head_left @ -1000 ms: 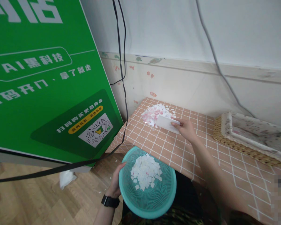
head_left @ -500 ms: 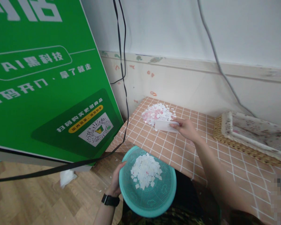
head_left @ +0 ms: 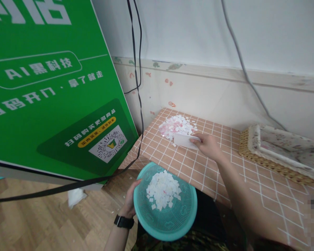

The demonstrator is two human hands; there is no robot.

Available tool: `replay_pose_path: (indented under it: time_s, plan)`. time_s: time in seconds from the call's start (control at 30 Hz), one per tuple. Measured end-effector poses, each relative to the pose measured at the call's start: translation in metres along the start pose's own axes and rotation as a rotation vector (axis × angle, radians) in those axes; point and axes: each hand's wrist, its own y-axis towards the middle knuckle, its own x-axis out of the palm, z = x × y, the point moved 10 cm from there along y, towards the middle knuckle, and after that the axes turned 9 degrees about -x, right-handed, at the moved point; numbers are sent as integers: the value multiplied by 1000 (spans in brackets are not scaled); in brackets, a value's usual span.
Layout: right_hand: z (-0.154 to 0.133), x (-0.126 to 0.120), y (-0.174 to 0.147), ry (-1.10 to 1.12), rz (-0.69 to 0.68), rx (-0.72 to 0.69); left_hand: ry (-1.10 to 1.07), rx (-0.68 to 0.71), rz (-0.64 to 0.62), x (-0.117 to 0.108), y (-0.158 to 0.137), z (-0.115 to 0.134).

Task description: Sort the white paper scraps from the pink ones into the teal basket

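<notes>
My left hand grips the left rim of a round teal plastic colander, held just below the table edge. A heap of small white paper pieces lies in the colander. Over the table, my right hand pinches the right end of a flat white card. The card stands on its long edge against the near side of a loose pile of white and pinkish paper pieces. Its lower edge meets the checked tablecloth.
At the right, a wicker basket with a floral cloth lining stands against the wall. A green cabinet with white lettering rises on the left. Black cords hang before it, and a crumpled white item lies on the floor.
Almost nothing differs. The camera view has shifted very slightly; both hands, the card and the colander keep their places.
</notes>
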Motion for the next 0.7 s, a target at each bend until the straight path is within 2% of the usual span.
replay_pose_path:
  time_s: [0.1, 0.27, 0.4, 0.7]
  plan:
    - [-10, 5, -6, 48, -42, -21, -2, -16, -11, 2, -1, -1]
    - [-28, -2, -15, 51, 18, -35, -11, 4, -5, 6, -4, 2]
    - [-38, 7, -22, 58, -22, -54, -22, -13, -6, 8, -5, 2]
    - [-24, 16, -57, 171, 136, 95, -35, -11, 17, 1, -5, 6]
